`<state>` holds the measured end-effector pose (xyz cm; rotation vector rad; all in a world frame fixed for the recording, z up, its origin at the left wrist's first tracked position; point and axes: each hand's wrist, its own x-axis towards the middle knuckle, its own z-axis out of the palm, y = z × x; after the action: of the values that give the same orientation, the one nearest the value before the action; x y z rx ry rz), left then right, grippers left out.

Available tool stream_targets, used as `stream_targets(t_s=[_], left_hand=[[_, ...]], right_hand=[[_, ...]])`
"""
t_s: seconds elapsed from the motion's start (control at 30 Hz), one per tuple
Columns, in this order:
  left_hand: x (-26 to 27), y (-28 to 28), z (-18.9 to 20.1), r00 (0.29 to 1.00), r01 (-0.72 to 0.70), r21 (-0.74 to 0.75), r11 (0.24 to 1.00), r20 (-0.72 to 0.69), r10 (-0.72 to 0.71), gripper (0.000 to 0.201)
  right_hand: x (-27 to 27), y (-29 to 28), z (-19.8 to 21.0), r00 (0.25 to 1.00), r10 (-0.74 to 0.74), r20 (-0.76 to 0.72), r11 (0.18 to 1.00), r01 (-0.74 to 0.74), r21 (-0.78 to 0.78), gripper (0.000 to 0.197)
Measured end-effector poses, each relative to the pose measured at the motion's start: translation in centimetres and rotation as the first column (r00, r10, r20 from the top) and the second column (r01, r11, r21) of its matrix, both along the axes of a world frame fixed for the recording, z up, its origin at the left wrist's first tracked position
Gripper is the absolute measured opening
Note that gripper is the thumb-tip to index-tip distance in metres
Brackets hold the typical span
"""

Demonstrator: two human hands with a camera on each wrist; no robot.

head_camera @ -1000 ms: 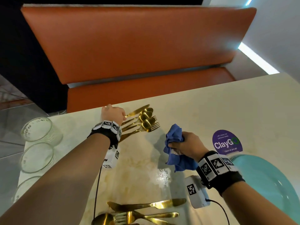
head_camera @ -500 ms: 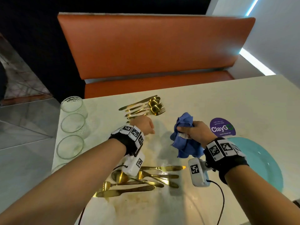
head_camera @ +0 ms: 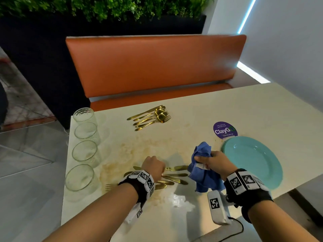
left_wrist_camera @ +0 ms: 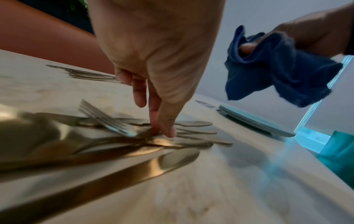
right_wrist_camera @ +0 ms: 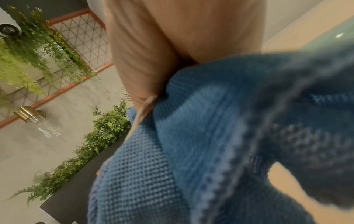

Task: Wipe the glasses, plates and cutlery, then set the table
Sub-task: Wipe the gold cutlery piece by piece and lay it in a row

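Reading "ClayGo", purple sticker (head_camera: pixel 225 130) beside teal plates (head_camera: pixel 253 161).

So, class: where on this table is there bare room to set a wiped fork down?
Bare top lies between the far cutlery pile, sticker and far edge. Crowded: glasses along the left edge, near cutlery, plates.

Orange bench (head_camera: pixel 153 67) behind the table; purple sticker (head_camera: pixel 224 130) (ClayGo); greenery (head_camera: pixel 104 7) above
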<state>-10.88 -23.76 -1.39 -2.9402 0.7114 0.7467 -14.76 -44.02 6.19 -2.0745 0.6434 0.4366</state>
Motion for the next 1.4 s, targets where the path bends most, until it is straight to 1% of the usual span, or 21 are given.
stream_targets(t_s=[0.13, 0.23, 0.37, 0.43, 0.5, 0.57, 0.7, 0.73, 0.8, 0.87, 0.93, 0.97, 1.0, 1.03, 1.07, 1.1, 1.2, 1.27, 1.33, 1.37, 1.4], left_hand=[[0.0, 0.0, -0.1, 0.998, 0.066, 0.026, 0.997, 0.018, -0.067, 0.026], [0.3, -0.2, 0.5, 0.997, 0.071, 0.03, 0.997, 0.015, -0.071, 0.026], [0.9, -0.2, 2.2, 1.0, -0.027, -0.054, 0.998, -0.008, 0.026, 0.025], [1.5, -0.2, 3.3, 0.991, -0.129, -0.162, 0.978, -0.047, 0.123, 0.021], [2.0, -0.3, 4.2, 0.956, -0.29, -0.318, 0.903, -0.136, 0.259, 0.018], [2.0, -0.7, 5.0, 0.907, -0.419, -0.452, 0.787, -0.253, 0.338, 0.017], [1.1, -1.7, 6.6, 0.856, -0.516, -0.604, 0.607, -0.387, 0.343, 0.017], [0.9, -1.9, 6.8, 0.847, -0.531, -0.622, 0.576, -0.403, 0.346, 0.021], [0.6, -2.0, 7.3, 0.81, -0.587, -0.634, 0.504, -0.453, 0.373, 0.028], [0.5, -1.8, 7.6, 0.769, -0.638, -0.64, 0.427, -0.505, 0.392, 0.031], [0.4, -1.6, 8.1, 0.742, -0.665, -0.666, 0.338, -0.538, 0.399, 0.029], [0.5, -1.5, 8.3, 0.733, -0.672, -0.678, 0.298, -0.549, 0.402, 0.027], [0.6, -1.5, 8.5, 0.721, -0.68, -0.685, 0.263, -0.558, 0.41, 0.028], [0.7, -1.5, 8.7, 0.711, -0.686, -0.69, 0.233, -0.566, 0.419, 0.031], [0.8, -1.5, 8.8, 0.699, -0.693, -0.691, 0.205, -0.575, 0.426, 0.032], [0.9, -1.5, 8.8, 0.691, -0.696, -0.695, 0.18, -0.58, 0.433, 0.03], [1.5, -1.5, 8.2, 0.684, -0.682, -0.716, 0.148, -0.554, 0.474, 0.013], [1.5, -1.5, 8.1, 0.685, -0.673, -0.724, 0.153, -0.531, 0.499, 0.005], [1.7, -1.3, 8.2, 0.688, -0.669, -0.724, 0.171, -0.515, 0.511, 0.014], [2.0, -1.1, 8.4, 0.684, -0.675, -0.713, 0.191, -0.507, 0.525, 0.028], [2.3, -0.7, 8.6, 0.682, -0.677, -0.698, 0.233, -0.476, 0.556, 0.049]], right_hand=[[-2.1, -0.4, -0.6, 0.999, -0.028, -0.026, 1.0, 0.028, 0.011, 0.023], [-3.2, -0.5, -0.8, 0.999, 0.011, -0.053, 1.0, -0.011, -0.007, 0.019], [-3.9, -0.1, -0.5, 0.997, 0.049, -0.058, 0.999, -0.049, 0.001, 0.024], [-4.0, 0.5, -0.2, 0.998, 0.046, -0.046, 0.998, -0.044, 0.051, 0.025], [-3.8, 1.2, 0.0, 0.998, 0.062, -0.026, 0.993, -0.059, 0.105, 0.025], [-3.4, 2.6, 0.7, 0.995, 0.102, 0.005, 0.986, -0.102, 0.135, 0.025], [-2.2, 5.8, 1.6, 0.975, 0.209, 0.076, 0.963, -0.219, 0.16, 0.025], [-2.0, 6.4, 1.6, 0.971, 0.223, 0.082, 0.955, -0.235, 0.183, 0.021], [-1.6, 7.2, 1.7, 0.966, 0.241, 0.094, 0.955, -0.254, 0.154, 0.014], [-1.3, 7.6, 1.9, 0.979, 0.176, 0.107, 0.971, -0.19, 0.142, 0.016], [-1.1, 7.8, 1.7, 0.995, 0.061, 0.082, 0.98, -0.076, 0.186, 0.014], [-1.0, 7.8, 1.4, 0.994, 0.066, 0.085, 0.98, -0.081, 0.182, 0.021], [-1.0, 8.1, 1.3, 0.998, 0.028, 0.065, 0.977, -0.041, 0.211, 0.022], [-0.8, 8.3, 1.3, 0.996, -0.002, 0.094, 0.97, -0.021, 0.242, 0.016], [-0.7, 8.3, 1.1, 0.989, 0.046, 0.138, 0.979, -0.072, 0.193, 0.015], [-0.5, 8.2, 0.8, 0.991, 0.049, 0.123, 0.981, -0.071, 0.181, 0.018], [-0.6, 8.0, 0.8, 0.995, 0.032, 0.098, 0.962, -0.057, 0.268, 0.016], [-0.4, 7.3, 0.6, 0.995, 0.049, 0.092, 0.971, -0.069, 0.23, 0.014], [0.0, 6.2, 0.6, 0.994, 0.055, 0.095, 0.981, -0.072, 0.18, 0.012], [0.2, 5.6, 0.7, 0.994, 0.069, 0.086, 0.984, -0.082, 0.158, 0.013], [0.4, 5.0, 0.8, 0.993, 0.083, 0.081, 0.985, -0.095, 0.143, 0.013]])
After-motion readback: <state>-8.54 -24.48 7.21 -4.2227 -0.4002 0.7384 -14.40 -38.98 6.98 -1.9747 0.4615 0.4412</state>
